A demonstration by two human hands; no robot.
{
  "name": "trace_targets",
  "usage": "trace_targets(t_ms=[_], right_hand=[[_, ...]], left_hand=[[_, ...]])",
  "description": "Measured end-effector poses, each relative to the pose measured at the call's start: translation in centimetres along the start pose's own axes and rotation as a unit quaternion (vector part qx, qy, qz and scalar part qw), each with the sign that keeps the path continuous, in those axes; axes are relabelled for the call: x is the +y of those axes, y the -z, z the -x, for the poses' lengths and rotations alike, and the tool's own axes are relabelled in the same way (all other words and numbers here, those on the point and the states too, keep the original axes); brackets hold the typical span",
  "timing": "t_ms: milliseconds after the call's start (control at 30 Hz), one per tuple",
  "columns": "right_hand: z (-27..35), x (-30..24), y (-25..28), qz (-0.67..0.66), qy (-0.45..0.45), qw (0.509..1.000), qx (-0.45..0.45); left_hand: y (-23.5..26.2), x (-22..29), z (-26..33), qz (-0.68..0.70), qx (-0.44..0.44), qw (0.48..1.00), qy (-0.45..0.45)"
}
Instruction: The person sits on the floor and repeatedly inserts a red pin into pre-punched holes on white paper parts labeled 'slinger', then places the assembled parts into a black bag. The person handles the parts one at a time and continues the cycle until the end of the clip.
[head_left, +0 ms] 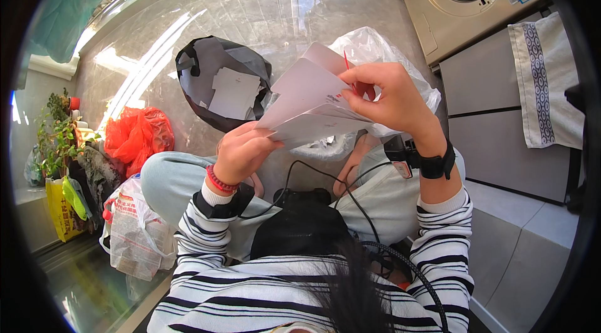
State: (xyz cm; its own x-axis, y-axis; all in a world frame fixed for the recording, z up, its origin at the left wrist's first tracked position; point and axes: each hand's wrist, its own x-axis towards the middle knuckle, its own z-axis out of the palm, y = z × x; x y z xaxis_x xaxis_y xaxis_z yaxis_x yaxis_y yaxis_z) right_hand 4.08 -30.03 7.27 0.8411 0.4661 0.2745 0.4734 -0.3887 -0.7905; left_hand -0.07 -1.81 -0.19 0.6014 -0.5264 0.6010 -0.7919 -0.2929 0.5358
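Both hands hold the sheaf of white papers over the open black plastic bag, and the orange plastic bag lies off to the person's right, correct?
Not quite: in the head view the orange plastic bag lies to the person's left. Both the left hand and right hand do hold the sheaf of white papers, by the open black plastic bag.

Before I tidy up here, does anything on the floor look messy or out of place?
Yes. A black bag lies open on the tiled floor with loose white papers spilling in it, and a crumpled red bag sits beside it. Both hands, left and right, hold a sheaf of papers.

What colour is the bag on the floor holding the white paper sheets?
The bag is black, with white paper sheets inside; it shows best in the head view.
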Motion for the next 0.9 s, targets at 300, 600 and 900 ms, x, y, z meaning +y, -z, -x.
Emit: trace_targets(t_ms=[300,600,900], right_hand=[[0.05,0.09,0.16,-0.020,-0.040,0.998,-0.032],[0.03,-0.13,0.08,0.055,-0.030,0.998,-0.026],[-0.01,-0.01,0.77,-0.076,-0.093,0.991,-0.066]], left_hand=[[0.26,0.08,0.22,0.026,-0.035,0.999,-0.006],[0.30,0.35,-0.13,0.021,-0.049,0.999,-0.002],[0.28,0.10,0.10,0.034,-0.027,0.999,0.021]])
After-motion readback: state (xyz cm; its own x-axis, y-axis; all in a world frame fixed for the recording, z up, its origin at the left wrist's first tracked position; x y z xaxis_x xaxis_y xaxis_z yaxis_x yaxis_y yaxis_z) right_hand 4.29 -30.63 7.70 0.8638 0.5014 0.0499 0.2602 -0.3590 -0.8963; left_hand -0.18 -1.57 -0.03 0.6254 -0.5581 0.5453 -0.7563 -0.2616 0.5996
